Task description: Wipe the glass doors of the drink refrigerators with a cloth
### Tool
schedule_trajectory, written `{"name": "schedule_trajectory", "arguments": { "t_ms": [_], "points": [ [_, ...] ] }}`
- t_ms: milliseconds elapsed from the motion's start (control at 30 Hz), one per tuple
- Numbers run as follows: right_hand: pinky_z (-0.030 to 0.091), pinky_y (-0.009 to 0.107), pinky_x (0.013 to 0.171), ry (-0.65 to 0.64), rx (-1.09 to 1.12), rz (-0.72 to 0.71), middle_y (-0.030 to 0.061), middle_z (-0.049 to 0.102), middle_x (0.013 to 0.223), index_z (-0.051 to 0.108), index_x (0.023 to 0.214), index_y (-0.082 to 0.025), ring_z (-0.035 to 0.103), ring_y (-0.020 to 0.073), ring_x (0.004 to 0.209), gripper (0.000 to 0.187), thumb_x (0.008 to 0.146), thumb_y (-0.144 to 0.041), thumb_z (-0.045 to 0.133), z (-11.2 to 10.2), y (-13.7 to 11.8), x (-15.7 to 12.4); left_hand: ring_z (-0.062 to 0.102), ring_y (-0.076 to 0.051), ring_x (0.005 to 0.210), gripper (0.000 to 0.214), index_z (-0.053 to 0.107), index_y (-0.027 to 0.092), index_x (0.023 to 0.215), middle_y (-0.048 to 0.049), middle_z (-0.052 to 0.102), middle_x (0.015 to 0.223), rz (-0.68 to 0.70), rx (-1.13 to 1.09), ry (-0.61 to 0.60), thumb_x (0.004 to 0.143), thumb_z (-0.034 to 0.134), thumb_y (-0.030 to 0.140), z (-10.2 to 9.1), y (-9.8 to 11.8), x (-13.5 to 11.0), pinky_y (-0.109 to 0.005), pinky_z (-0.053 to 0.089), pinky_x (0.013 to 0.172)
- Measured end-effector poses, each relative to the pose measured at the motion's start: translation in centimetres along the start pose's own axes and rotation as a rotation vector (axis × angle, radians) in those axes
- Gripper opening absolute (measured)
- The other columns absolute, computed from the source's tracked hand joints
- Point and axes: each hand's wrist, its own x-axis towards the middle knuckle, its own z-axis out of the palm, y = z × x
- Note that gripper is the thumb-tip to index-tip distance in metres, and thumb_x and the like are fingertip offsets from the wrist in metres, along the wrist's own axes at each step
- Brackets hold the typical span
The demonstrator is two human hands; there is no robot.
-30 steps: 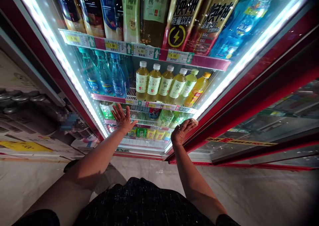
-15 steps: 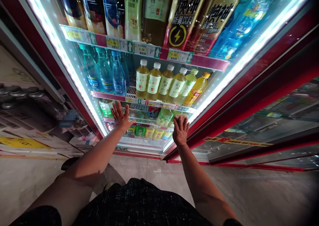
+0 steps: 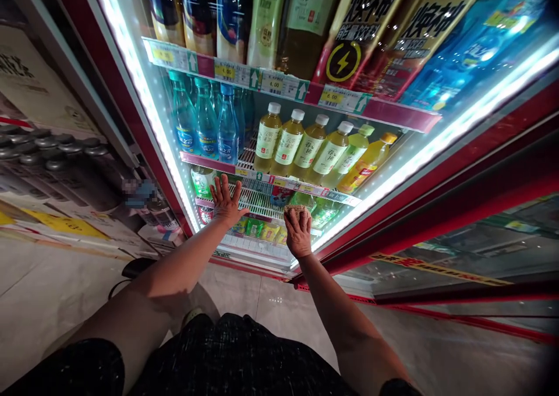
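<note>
In front of a red-framed, brightly lit drinks cooler, in the head view, both hands are held out side by side. The left hand is spread wide, with nothing held in it, and is set before the white wire shelf below the middle row. By the right hand, a small tan, rough-textured pad is held under partly curled fingers, just left of some clear green bottles. Whether a glass pane is touched by either hand cannot be told. Above them, pale-yellow tea bottles with white caps are lined up upright, with slim blue plastic bottles placed to their left.
</note>
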Motion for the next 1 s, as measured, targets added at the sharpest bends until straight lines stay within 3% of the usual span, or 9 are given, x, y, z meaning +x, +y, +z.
{"name": "schedule_trajectory", "arguments": {
  "t_ms": [100, 233, 367, 500, 600, 700, 833, 1000],
  "points": [
    [0.01, 0.063, 0.129, 0.01, -0.016, -0.044, 0.0014, 0.044, 0.164, 0.059, 0.147, -0.031, 0.004, 0.0298, 0.162, 0.065, 0.088, -0.007, 0.048, -1.4, 1.7, 0.5, -0.026, -0.044, 0.152, 0.114, 0.02, 0.022, 0.166, -0.0201, -0.021, 0.17, 0.007, 0.0, -0.01, 0.075, 0.087, 0.038, -0.1, -0.2, -0.2, -0.074, -0.006, 0.121],
    [0.01, 0.068, 0.127, 0.144, -0.043, 0.063, 0.0022, 0.039, 0.167, 0.061, 0.145, -0.03, -0.002, 0.0326, 0.162, 0.061, 0.089, -0.01, 0.049, -3.1, 2.9, 3.3, -0.024, -0.044, 0.154, 0.104, 0.024, 0.025, 0.165, -0.013, -0.022, 0.171, 0.038, -0.024, -0.019, 0.08, 0.082, 0.034, -0.3, -0.4, -0.4, -0.074, -0.006, 0.122],
    [0.009, 0.072, 0.125, 0.196, -0.048, 0.099, 0.0035, 0.04, 0.167, 0.065, 0.141, -0.029, -0.008, 0.0344, 0.161, 0.059, 0.088, -0.011, 0.049, -2.5, 1.0, 5.6, -0.022, -0.043, 0.154, 0.096, 0.029, 0.028, 0.164, -0.0106, -0.02, 0.171, 0.081, -0.026, -0.034, 0.081, 0.079, 0.032, -0.4, -1.1, -0.8, -0.073, -0.007, 0.122],
    [0.008, 0.066, 0.128, 0.096, -0.031, -0.078, 0.0027, 0.051, 0.159, 0.067, 0.139, -0.031, -0.003, 0.03, 0.162, 0.061, 0.085, -0.008, 0.05, -0.4, -1.7, 5.1, -0.014, -0.041, 0.158, 0.088, 0.035, 0.031, 0.162, -0.0093, -0.01, 0.173, 0.127, 0.003, -0.093, 0.084, 0.075, 0.025, -0.6, -2.5, -1.2, -0.068, -0.003, 0.126],
    [0.008, 0.063, 0.129, 0.038, -0.032, -0.157, 0.0036, 0.057, 0.154, 0.067, 0.139, -0.03, 0.003, 0.0286, 0.162, 0.061, 0.085, -0.008, 0.049, 0.3, -2.3, 4.1, -0.004, -0.036, 0.16, 0.089, 0.034, 0.035, 0.161, -0.0063, 0.003, 0.174, 0.17, 0.034, -0.149, 0.083, 0.072, 0.018, -1.2, -3.8, -1.4, -0.063, 0.001, 0.128],
    [0.007, 0.06, 0.13, 0.015, -0.044, -0.211, 0.0021, 0.057, 0.154, 0.066, 0.14, -0.032, 0.01, 0.0269, 0.162, 0.062, 0.086, -0.008, 0.048, -0.4, -1.6, 4.4, 0.004, -0.031, 0.162, 0.087, 0.031, 0.038, 0.161, -0.0027, 0.012, 0.174, 0.21, 0.053, -0.171, 0.086, 0.065, 0.013, -2.1, -4.9, -1.6, -0.06, 0.001, 0.13],
    [0.005, 0.063, 0.129, 0.061, -0.059, -0.181, -0.0004, 0.053, 0.158, 0.063, 0.142, -0.035, 0.013, 0.0281, 0.161, 0.063, 0.086, -0.009, 0.048, -2.4, -1.1, 7.6, 0.009, -0.026, 0.162, 0.085, 0.028, 0.04, 0.162, 0.0009, 0.018, 0.172, 0.244, 0.061, -0.156, 0.088, 0.056, 0.007, -3.2, -6.3, -2.1, -0.063, -0.006, 0.128],
    [0.006, 0.066, 0.128, 0.098, -0.048, -0.167, 0.0005, 0.051, 0.16, 0.063, 0.143, -0.034, 0.009, 0.0314, 0.162, 0.063, 0.086, -0.01, 0.05, -2.3, -3.8, 10.7, 0.011, -0.026, 0.161, 0.085, 0.027, 0.041, 0.162, 0.0009, 0.02, 0.172, 0.242, 0.03, -0.135, 0.088, 0.053, 0.007, -3.3, -7.9, -2.8, -0.064, -0.011, 0.126]
  ]
}}
